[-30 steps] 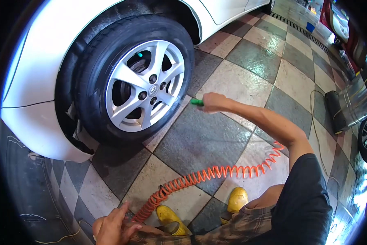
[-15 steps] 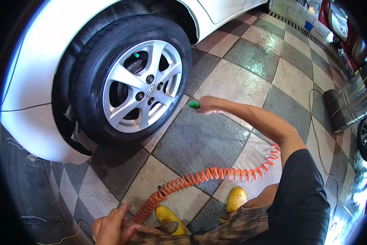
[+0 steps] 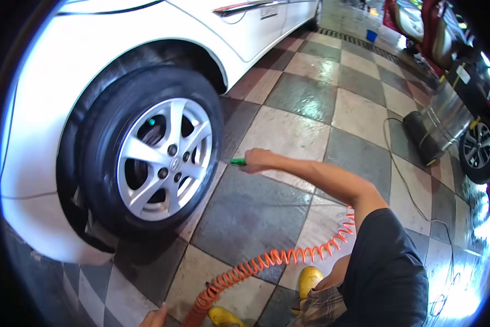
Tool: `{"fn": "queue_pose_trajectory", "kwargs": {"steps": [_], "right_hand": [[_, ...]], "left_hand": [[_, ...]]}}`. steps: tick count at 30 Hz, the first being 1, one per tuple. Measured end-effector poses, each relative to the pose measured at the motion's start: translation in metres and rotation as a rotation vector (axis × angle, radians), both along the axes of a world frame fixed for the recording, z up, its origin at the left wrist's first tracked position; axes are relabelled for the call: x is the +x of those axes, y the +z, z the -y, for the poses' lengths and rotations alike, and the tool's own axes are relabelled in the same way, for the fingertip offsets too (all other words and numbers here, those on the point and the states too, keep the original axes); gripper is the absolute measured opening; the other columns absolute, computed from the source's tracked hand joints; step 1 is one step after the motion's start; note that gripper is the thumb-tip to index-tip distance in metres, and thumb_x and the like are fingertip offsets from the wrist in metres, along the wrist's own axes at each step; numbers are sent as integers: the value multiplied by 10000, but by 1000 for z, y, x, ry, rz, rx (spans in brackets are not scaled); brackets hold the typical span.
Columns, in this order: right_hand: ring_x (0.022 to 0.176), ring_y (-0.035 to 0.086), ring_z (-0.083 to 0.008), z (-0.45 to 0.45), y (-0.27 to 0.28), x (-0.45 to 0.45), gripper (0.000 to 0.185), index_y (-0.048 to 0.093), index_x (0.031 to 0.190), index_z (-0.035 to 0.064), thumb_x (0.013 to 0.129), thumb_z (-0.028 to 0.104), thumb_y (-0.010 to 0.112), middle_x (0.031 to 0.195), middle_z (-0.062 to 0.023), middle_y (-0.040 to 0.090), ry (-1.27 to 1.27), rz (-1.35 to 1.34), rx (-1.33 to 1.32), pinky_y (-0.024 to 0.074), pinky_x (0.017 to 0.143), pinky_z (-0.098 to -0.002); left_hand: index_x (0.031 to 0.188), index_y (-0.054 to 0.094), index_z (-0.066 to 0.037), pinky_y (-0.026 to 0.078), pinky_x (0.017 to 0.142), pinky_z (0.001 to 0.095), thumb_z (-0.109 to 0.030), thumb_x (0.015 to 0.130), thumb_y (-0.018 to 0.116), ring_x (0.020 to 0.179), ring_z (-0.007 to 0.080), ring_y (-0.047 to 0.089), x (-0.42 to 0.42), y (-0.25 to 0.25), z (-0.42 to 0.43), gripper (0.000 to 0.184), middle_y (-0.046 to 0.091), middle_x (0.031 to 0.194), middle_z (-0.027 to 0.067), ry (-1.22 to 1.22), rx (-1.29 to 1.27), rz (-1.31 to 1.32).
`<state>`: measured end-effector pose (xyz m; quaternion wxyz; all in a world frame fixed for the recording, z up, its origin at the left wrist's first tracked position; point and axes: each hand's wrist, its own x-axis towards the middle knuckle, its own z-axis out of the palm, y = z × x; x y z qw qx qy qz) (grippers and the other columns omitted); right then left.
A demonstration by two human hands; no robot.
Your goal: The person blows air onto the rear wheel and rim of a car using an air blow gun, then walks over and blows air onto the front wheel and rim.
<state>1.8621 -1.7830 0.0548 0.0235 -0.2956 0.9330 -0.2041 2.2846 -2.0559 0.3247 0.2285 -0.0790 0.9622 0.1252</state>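
Note:
My right hand [image 3: 258, 161] is closed around a small green tool [image 3: 237, 162], whose end points left at the wheel. The silver alloy rim [image 3: 166, 158] and black tire [image 3: 100, 180] stand just left of it, under the white car body [image 3: 38, 163]. An orange coiled hose [image 3: 277, 256] curves from below my right arm down to the bottom edge. My left hand [image 3: 156, 317] shows only in part at the bottom edge, beside the hose; most of it is cut off, and whether it holds anything is hidden.
Yellow boots [image 3: 309, 280] stand on the checkered tile floor [image 3: 250, 207]. At the right are a metal cylindrical machine [image 3: 443, 117], a thin cable [image 3: 405, 182] and another car's wheel [image 3: 478, 144]. Farther back are a blue bucket [image 3: 371, 36] and a floor drain [image 3: 354, 39].
The view has tilted up and turned right, so the wheel sits lower and farther left. My right hand still holds the green tool near the wheel; my left hand has mostly left the frame.

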Motion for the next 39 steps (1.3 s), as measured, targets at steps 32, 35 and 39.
{"fn": "queue_pose_trajectory", "kwargs": {"steps": [32, 35, 39], "right_hand": [[676, 633, -266, -355, 607, 155, 514, 634, 1063, 56, 925, 548, 576, 772, -183, 649, -888, 1100, -431, 518, 659, -390], [475, 514, -152, -425, 641, 99, 427, 542, 877, 114, 929, 536, 586, 604, -60, 526, -1168, 865, -928, 436, 470, -334], [387, 333, -98, -496, 695, 2, 458, 400, 739, 152, 937, 518, 592, 504, 20, 336, -1258, 902, -1525, 312, 390, -300]], "left_hand": [[1099, 669, -28, 474, 674, 220, -466, 906, 656, 793, 98, 649, -270, 216, -263, 478, 702, 894, 84, 147, 761, 491], [1354, 468, 16, 501, 894, 295, -285, 882, 724, 1059, 188, 645, -291, 254, -374, 616, 662, 1157, 155, -73, 939, 561], [1404, 392, 39, 482, 922, 317, -232, 883, 733, 1084, 199, 623, -335, 266, -508, 679, 644, 1169, 173, -455, 1031, 71]]}}
